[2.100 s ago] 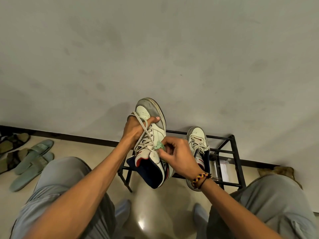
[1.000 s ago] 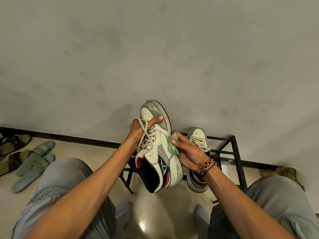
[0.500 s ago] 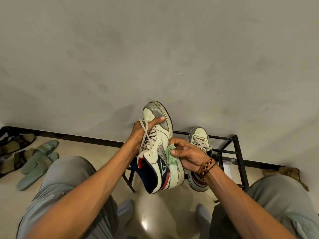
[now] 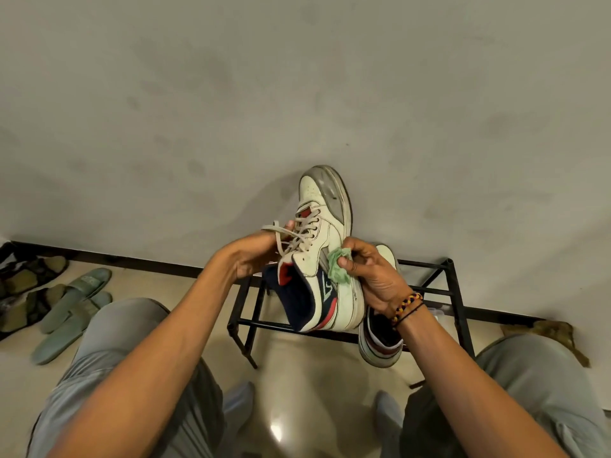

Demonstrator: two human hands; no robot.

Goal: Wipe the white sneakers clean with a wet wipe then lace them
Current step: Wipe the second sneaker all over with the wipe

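The right hand (image 4: pixel 373 279) pinches a crumpled green wipe (image 4: pixel 338 270) against the side of a white sneaker (image 4: pixel 325 246) held toe-up in the air. The left hand (image 4: pixel 256 256) grips that sneaker at the laces (image 4: pixel 291 236). The second sneaker (image 4: pixel 380 332) rests behind on a black metal rack (image 4: pixel 458 292); green slippers (image 4: pixel 71 309) lie on the floor, far left.

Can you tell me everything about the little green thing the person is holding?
The green wet wipe is a small, soft, crumpled wad, pale green. The right hand pinches it between thumb and fingers and presses it against the side of the held-up white sneaker, just above the navy logo patch. It looks scrunched, not folded flat.
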